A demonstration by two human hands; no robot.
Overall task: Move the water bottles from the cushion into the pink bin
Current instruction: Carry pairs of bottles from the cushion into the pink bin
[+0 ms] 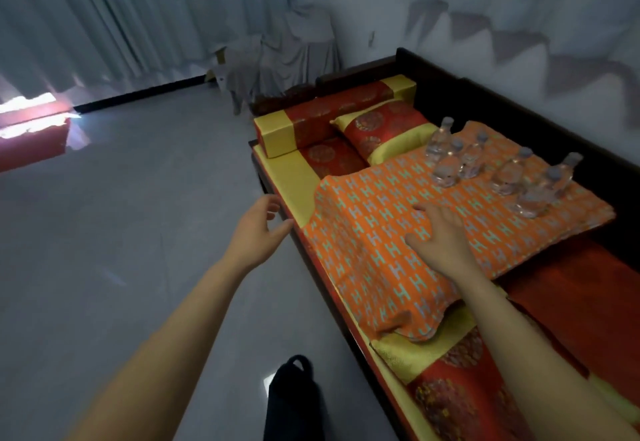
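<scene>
Several clear water bottles point(502, 167) with pale caps stand upright in a cluster on the far right part of an orange patterned cushion point(374, 233). My right hand point(438, 238) hovers over the cushion's middle, fingers spread and relaxed, holding nothing, a short way in front of the bottles. My left hand point(258, 229) is out over the floor just beside the bench's left edge, fingers loosely curved and empty. A red-pink shape point(33, 139) at the far left edge may be the pink bin; glare washes it out.
The cushion lies on a dark wooden bench point(450, 94) with red and gold bolsters point(332, 111) and a pillow point(384, 129). Grey tiled floor point(121, 233) spreads to the left. A draped chair point(294, 56) stands by the curtains. A dark bag point(294, 402) sits near my feet.
</scene>
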